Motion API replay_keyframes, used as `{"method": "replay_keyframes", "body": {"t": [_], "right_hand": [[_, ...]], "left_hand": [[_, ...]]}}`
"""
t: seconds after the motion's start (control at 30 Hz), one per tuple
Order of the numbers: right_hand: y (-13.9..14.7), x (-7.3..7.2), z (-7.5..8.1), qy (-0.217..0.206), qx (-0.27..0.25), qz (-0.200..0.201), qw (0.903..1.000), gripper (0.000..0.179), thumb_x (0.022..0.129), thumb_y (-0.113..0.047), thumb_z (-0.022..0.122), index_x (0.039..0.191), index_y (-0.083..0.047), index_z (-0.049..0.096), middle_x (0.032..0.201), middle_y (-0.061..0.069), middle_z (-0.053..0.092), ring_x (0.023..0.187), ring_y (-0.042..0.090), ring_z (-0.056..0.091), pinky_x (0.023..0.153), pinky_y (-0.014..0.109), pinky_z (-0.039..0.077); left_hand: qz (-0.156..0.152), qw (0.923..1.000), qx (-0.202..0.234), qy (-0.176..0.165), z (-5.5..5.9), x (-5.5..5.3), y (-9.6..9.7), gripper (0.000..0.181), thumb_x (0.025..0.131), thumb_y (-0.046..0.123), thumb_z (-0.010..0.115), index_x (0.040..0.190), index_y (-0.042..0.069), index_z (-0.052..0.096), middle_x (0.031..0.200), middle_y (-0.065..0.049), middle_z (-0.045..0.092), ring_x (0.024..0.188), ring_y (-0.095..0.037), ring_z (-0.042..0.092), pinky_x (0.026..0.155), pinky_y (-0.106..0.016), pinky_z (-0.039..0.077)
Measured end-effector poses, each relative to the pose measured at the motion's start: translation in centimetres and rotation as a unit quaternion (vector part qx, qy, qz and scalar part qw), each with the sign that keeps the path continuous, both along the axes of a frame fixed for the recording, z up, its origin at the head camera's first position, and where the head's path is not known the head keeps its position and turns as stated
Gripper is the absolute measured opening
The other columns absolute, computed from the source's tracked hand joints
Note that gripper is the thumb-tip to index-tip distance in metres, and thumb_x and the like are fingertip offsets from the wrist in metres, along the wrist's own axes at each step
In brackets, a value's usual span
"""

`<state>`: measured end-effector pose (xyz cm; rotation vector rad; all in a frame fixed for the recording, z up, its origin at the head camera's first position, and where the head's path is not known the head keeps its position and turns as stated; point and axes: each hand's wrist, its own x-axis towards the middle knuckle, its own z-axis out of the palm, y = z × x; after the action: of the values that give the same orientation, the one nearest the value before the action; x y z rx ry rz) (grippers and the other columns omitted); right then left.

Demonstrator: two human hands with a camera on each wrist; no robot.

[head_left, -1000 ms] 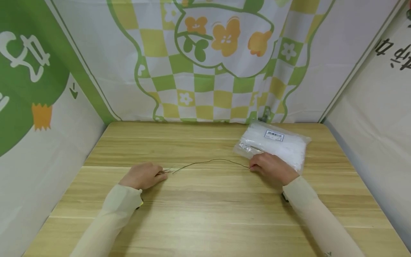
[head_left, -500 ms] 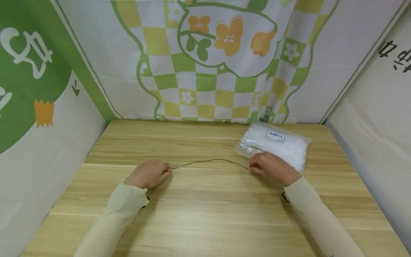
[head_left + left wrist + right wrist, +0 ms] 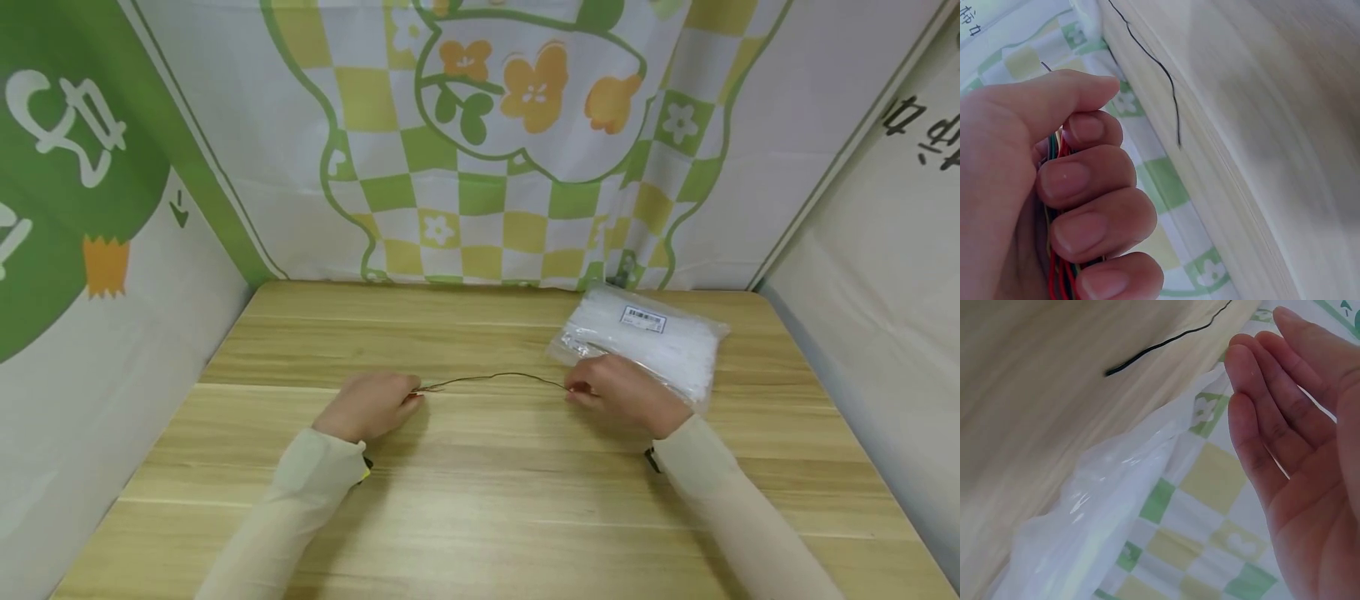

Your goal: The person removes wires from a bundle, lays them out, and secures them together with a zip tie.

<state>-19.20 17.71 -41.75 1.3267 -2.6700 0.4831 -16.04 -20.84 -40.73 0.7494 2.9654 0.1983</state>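
A bundle of thin coloured wires [image 3: 1054,269], red, green and dark among them, lies in the grip of my left hand [image 3: 375,406]. Its fingers curl round the bundle, and a short wire tip sticks out past the thumb in the left wrist view. One single dark wire [image 3: 513,374] arcs loosely across the table between both hands. Each wrist view shows a free end of this wire, apart from the fingers. My right hand [image 3: 628,392] is beside the wire's right end; in the right wrist view its fingers [image 3: 1297,406] are loosely bent and hold nothing.
A clear plastic bag [image 3: 633,333] with white contents and a barcode label lies at the back right, just behind my right hand. The wooden table [image 3: 480,500] is enclosed by printed cloth at the back [image 3: 480,242] and both sides.
My left hand has moved to the right with the wire bundle, up to the single wire's left end. The right hand has shifted slightly left; the bag stays put.
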Motion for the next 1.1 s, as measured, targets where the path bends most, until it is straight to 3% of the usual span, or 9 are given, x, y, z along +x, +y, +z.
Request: {"method": "replay_keyframes", "body": {"t": [0.47,0.7,0.9,1.1], "right_hand": [[-2.5,0.4,1.2,-0.024,-0.002,0.019,0.9995,0.004,0.096,-0.011,0.078,0.095,-0.007,0.079,0.090,-0.001,0.077,0.078,0.006,0.069,0.071,0.024,0.057],[-4.2,0.7,1.4,-0.009,0.000,0.041,0.9991,0.005,0.094,-0.011,0.080,0.094,-0.009,0.076,0.088,-0.001,0.075,0.075,0.006,0.066,0.069,0.024,0.056],[-5.3,0.9,1.7,-0.007,0.007,0.045,0.9989,0.010,0.097,-0.016,0.078,0.103,-0.009,0.077,0.100,0.003,0.078,0.086,0.012,0.072,0.077,0.029,0.059],[-6.0,0.8,1.6,-0.003,-0.006,0.056,0.9984,0.011,0.097,-0.014,0.078,0.105,-0.007,0.078,0.105,0.006,0.079,0.092,0.015,0.075,0.080,0.032,0.061]], "left_hand": [[-0.038,0.9993,0.005,0.002,-0.2,-0.7,4.7,0.028,0.105,0.026,0.061,0.078,0.018,0.058,0.065,0.005,0.049,0.059,-0.012,0.044,0.056,-0.031,0.038],[-0.045,0.9990,0.003,0.003,-0.3,-1.0,6.6,0.029,0.106,0.029,0.061,0.079,0.019,0.058,0.065,0.006,0.047,0.059,-0.012,0.045,0.057,-0.032,0.038],[-0.043,0.9990,0.013,-0.003,-0.4,-1.0,7.8,0.023,0.106,0.030,0.062,0.087,0.017,0.065,0.068,0.004,0.054,0.062,-0.013,0.051,0.059,-0.035,0.044],[-0.043,0.9987,0.022,-0.015,-0.3,-1.2,8.9,0.025,0.106,0.029,0.062,0.085,0.017,0.065,0.068,0.004,0.055,0.061,-0.013,0.050,0.058,-0.033,0.042]]}}
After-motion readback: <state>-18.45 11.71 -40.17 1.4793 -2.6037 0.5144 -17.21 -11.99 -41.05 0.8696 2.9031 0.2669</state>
